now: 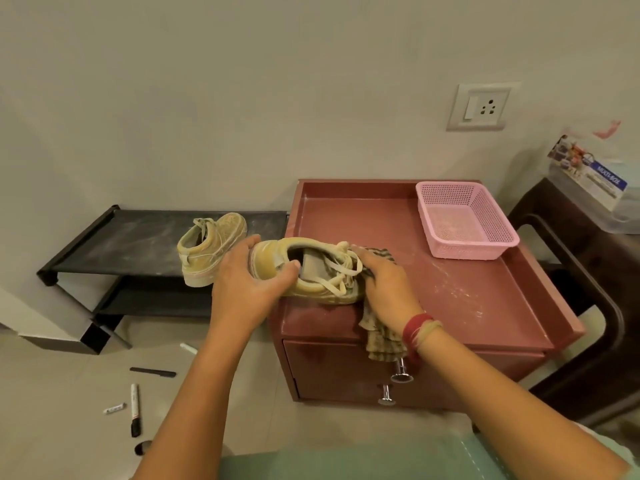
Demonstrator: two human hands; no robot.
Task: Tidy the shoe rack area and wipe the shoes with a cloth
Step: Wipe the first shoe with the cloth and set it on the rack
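A dusty yellow shoe [311, 271] lies on the front left corner of the red-brown cabinet top [485, 292]. My left hand [249, 282] grips its heel end, thumb hooked at the opening. My right hand [384, 285] presses a striped brownish cloth [381, 341] against the shoe's toe and lace end; the cloth hangs over the cabinet's front edge. A second yellow shoe [211, 247] stands on the top shelf of the low black shoe rack [114, 244], to the left of the cabinet.
A pink plastic basket [464, 220] sits at the cabinet's back right. Several markers and pens [135, 410] lie on the floor at the lower left. A dark chair [595, 306] stands to the right, and a wall socket [479, 105] is above the cabinet.
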